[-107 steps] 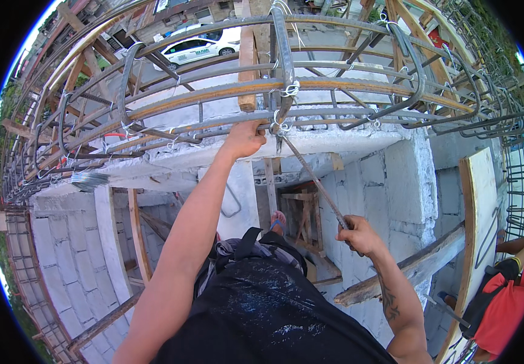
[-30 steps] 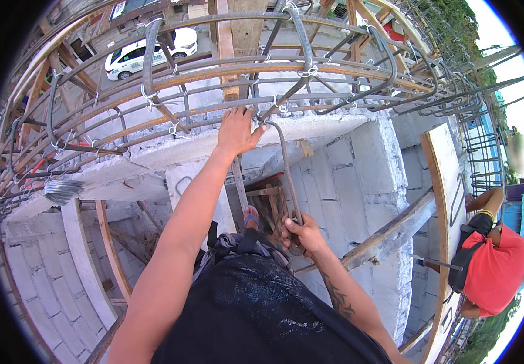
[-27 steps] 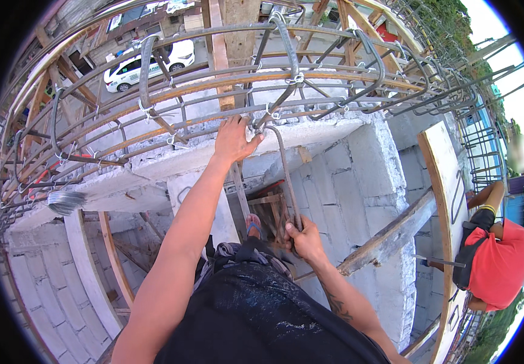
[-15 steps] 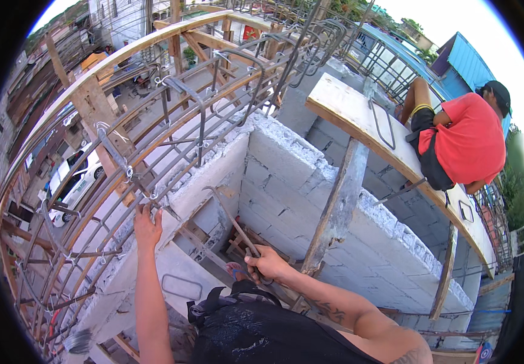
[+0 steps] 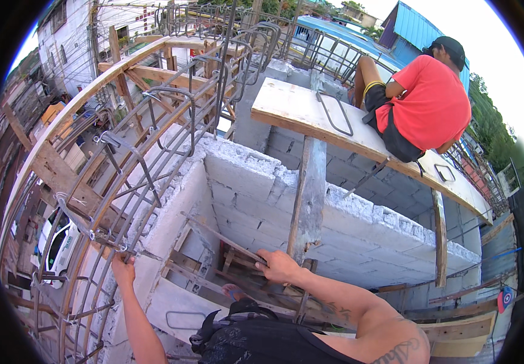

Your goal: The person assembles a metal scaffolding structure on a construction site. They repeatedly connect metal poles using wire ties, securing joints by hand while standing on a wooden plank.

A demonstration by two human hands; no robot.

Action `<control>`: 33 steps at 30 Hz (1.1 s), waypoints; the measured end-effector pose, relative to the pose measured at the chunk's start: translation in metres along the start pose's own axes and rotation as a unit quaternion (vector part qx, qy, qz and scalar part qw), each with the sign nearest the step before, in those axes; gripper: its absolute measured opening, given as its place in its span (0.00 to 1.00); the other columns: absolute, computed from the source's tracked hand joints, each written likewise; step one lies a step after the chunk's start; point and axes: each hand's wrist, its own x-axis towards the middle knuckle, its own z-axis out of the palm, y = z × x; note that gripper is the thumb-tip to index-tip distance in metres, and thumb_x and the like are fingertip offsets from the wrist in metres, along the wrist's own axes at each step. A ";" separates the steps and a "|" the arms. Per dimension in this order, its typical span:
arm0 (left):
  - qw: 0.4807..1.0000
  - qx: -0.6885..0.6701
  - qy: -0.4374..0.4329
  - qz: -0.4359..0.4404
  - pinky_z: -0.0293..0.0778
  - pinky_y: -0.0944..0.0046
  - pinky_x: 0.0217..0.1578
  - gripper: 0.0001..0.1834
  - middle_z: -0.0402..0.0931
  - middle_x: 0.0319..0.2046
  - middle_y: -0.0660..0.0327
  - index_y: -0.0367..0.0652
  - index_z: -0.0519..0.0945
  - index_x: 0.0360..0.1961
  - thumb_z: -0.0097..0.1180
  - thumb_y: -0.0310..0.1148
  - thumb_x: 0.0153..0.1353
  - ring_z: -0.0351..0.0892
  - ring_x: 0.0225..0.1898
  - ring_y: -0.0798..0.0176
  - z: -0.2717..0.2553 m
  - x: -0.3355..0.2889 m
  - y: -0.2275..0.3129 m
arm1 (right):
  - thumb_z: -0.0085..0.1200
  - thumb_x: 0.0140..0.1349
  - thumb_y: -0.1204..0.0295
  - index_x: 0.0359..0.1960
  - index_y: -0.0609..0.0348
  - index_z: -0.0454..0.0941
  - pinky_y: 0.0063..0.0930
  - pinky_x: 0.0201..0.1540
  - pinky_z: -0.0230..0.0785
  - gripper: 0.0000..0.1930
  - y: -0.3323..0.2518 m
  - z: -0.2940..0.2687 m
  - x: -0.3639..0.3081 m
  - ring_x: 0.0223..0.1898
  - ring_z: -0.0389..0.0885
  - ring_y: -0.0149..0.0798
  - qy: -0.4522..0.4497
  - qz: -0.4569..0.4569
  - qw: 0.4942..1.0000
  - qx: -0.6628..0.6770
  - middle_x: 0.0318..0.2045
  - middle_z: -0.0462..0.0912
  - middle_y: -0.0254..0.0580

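My left hand (image 5: 123, 270) is closed on a bar of the curved rebar cage (image 5: 101, 242), beside the rough top of the block wall. My right hand (image 5: 277, 266) grips one end of a long, thin metal bar (image 5: 216, 233). Its far end reaches left toward the inner corner of the wall. White wire ties bind the crossings of the cage, and bent rebar stirrups (image 5: 192, 115) rise from it. Near my body, a rectangular stirrup (image 5: 186, 320) lies on a pale board.
A person in a red shirt (image 5: 422, 103) sits on a plywood plank (image 5: 310, 118) at the right, beside another stirrup (image 5: 334, 113). A wooden post (image 5: 307, 200) props the plank. Block walls (image 5: 256, 206) enclose a deep drop below me. A white car (image 5: 58, 249) stands on the street below.
My view has shifted to the right and most things appear further left. The bar in my right hand has tilted flatter. My left hand stays at the cage.
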 end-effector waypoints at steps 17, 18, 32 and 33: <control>0.979 0.077 0.179 0.069 0.65 0.50 0.51 0.24 0.68 0.45 0.52 0.40 0.72 0.47 0.60 0.42 0.52 0.68 0.50 0.47 -0.006 -0.108 0.053 | 0.54 0.56 0.73 0.29 0.67 0.75 0.35 0.20 0.68 0.08 0.028 0.067 0.043 0.16 0.78 0.39 -0.191 -0.015 0.978 -0.084 0.17 0.78 0.45; 0.978 0.025 0.194 0.076 0.65 0.50 0.50 0.24 0.68 0.45 0.53 0.42 0.71 0.47 0.60 0.43 0.52 0.69 0.50 0.49 -0.005 -0.131 0.055 | 0.54 0.57 0.71 0.29 0.66 0.75 0.32 0.16 0.66 0.08 0.033 0.066 0.049 0.13 0.76 0.36 -0.211 -0.108 0.966 -0.104 0.16 0.78 0.42; 0.638 -0.199 0.605 -0.432 0.69 0.67 0.23 0.15 0.77 0.20 0.60 0.31 0.82 0.34 0.59 0.35 0.55 0.74 0.19 0.68 -0.267 -0.419 -0.213 | 0.55 0.57 0.57 0.44 0.57 0.77 0.46 0.33 0.73 0.19 -0.024 0.114 0.120 0.29 0.84 0.44 -0.334 -0.180 0.797 -0.471 0.32 0.84 0.47; 0.649 -0.224 0.612 -0.394 0.69 0.66 0.24 0.14 0.78 0.20 0.59 0.32 0.82 0.35 0.59 0.35 0.55 0.75 0.20 0.67 -0.283 -0.414 -0.219 | 0.55 0.57 0.62 0.39 0.60 0.77 0.41 0.28 0.72 0.15 -0.033 0.116 0.113 0.24 0.81 0.42 -0.330 -0.136 0.831 -0.427 0.27 0.82 0.45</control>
